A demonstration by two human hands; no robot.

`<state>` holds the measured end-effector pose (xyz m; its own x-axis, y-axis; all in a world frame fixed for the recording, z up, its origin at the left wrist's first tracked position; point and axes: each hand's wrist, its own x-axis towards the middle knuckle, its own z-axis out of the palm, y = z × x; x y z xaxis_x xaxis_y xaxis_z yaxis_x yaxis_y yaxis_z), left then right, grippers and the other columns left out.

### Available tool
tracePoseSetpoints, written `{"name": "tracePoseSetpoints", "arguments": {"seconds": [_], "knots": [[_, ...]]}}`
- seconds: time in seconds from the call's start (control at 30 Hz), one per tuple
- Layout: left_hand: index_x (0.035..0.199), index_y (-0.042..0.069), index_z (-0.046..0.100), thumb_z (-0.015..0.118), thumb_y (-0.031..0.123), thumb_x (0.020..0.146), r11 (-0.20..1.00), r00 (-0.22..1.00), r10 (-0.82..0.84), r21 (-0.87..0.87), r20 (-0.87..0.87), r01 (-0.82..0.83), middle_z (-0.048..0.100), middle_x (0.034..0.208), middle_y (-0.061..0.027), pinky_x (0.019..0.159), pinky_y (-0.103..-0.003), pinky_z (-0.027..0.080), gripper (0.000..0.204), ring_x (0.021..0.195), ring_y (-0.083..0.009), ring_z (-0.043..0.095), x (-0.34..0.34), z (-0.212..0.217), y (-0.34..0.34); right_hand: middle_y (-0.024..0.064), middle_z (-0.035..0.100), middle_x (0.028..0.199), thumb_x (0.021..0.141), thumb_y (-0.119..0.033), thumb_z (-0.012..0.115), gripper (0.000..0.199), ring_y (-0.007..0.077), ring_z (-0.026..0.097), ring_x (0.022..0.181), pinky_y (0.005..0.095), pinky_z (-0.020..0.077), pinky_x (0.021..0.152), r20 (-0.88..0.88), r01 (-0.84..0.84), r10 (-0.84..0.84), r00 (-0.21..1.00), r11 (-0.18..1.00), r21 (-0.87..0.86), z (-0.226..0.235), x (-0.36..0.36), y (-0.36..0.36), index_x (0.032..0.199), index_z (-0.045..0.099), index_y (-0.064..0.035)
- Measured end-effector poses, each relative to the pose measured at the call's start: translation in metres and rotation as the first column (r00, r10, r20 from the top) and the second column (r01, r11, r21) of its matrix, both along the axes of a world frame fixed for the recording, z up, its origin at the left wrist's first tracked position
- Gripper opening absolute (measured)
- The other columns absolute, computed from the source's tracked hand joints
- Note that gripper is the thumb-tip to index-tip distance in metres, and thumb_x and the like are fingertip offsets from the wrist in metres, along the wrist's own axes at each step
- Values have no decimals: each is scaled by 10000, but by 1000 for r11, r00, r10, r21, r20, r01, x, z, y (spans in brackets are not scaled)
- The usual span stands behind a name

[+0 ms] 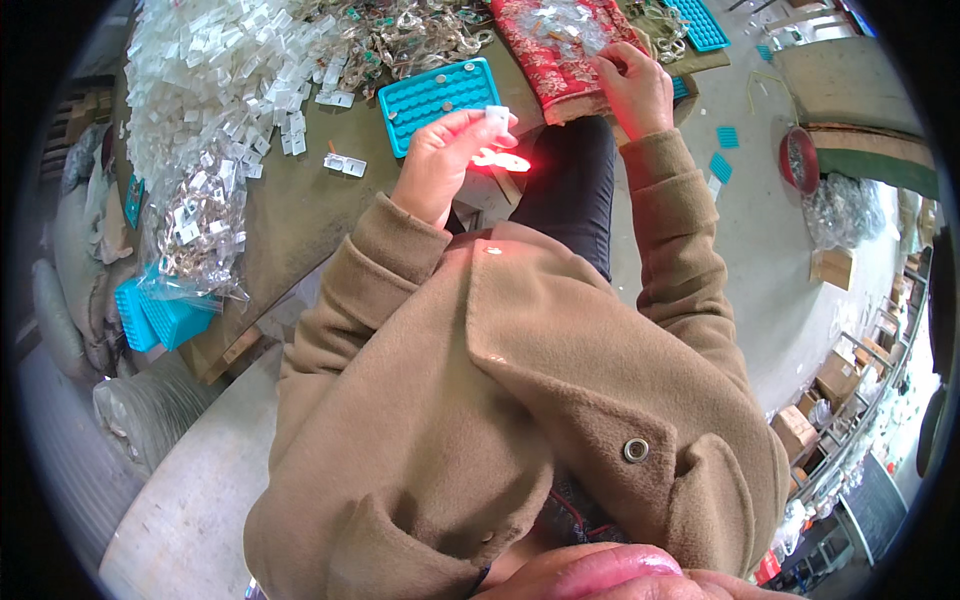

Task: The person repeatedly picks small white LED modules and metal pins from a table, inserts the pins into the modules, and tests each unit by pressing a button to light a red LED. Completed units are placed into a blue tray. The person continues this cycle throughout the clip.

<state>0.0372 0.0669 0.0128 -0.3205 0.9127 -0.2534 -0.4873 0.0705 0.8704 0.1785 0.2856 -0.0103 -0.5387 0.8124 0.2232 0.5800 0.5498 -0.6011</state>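
My left hand [437, 165] is closed round a small white plastic card [497, 119], pinched upright between thumb and fingers. A narrow piece [500, 160] glowing in red light lies just below the thumb; I cannot tell what it is or whether the same hand grips it. Above a red floral cloth [540, 75], my right hand [637, 88] has its fingertips drawn together at the edge of a heap of small clear plastic pieces [570, 30]. Whatever is between those fingertips, if anything, is too small to tell. A blue ridged tray [440, 98] with a few small round items sits beside my left hand.
White plastic cards [215, 75] are heaped at the table's far left, next to tangled shiny loops [410, 40]. A clear bag [195, 225] of similar pieces stands at the left edge over blue trays [165, 315]. A red basin [798, 160] stands on the floor at right.
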Motion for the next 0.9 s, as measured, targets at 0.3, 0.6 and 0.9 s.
{"name": "tracePoseSetpoints", "arguments": {"seconds": [0.3, 0.6, 0.9], "knots": [[1077, -17, 610, 544, 209, 975, 998, 955, 4, -66, 297, 17, 565, 847, -20, 666, -263, 537, 257, 763, -78, 531, 2, -9, 15, 141, 677, 951, 825, -300, 663, 228, 334, 645, 905, 431, 499, 781, 222, -58, 47, 974, 997, 45, -9, -27, 3, 931, 687, -100], [1097, -37, 598, 534, 232, 980, 997, 930, -13, -68, 367, 41, 567, 805, -9, 565, -228, 519, 299, 737, -94, 572, 7, -8, 16, 176, 667, 853, 864, -323, 603, 266, 360, 648, 830, 454, 502, 747, 142, -191, 180, 973, 979, 70, -5, -10, 7, 922, 657, -69], [1094, -25, 598, 525, 238, 984, 994, 946, 44, -106, 321, -11, 586, 794, 2, 640, -244, 507, 294, 734, -126, 605, 8, -10, 12, 58, 669, 757, 877, -98, 634, 87, 125, 669, 682, 266, 540, 603, -512, -293, -23, 859, 797, -528, -14, -1, -1, 861, 619, -14]]}}
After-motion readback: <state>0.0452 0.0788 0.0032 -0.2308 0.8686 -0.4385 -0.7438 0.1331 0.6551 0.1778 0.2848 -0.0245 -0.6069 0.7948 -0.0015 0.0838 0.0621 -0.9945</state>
